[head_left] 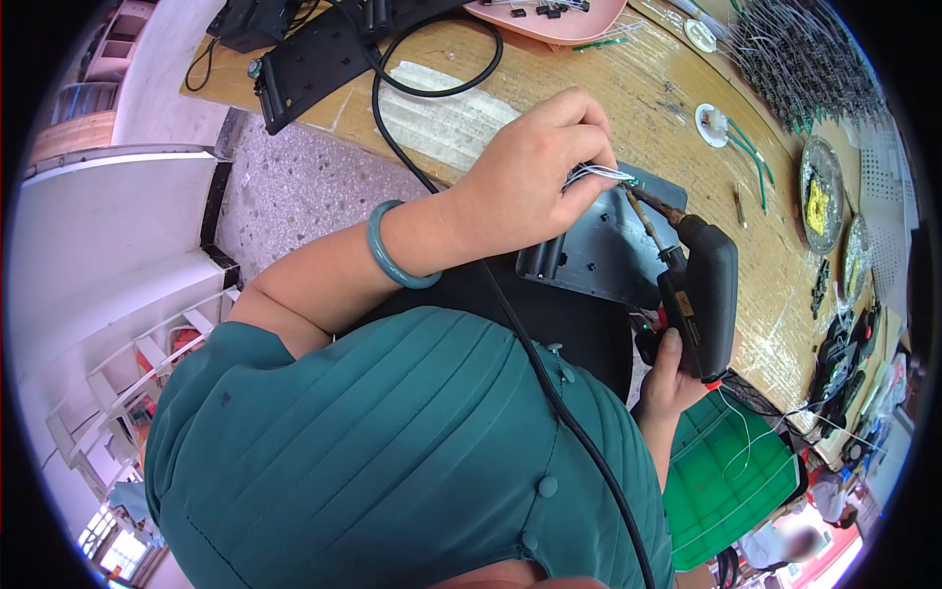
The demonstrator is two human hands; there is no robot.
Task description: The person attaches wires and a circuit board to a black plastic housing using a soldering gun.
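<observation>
A green crate stands at the near right, just beside the right hand, whose fingers wrap the grip of a black soldering gun, partly hidden behind it. Farther on, a black panel lies at the counter edge. Above it, the fingers of the left hand pinch thin white wires, their ends at the gun's tip; whether they touch is unclear. Beyond, a metal dish sits right, with a pink tray and a wire bundle at the far side.
</observation>
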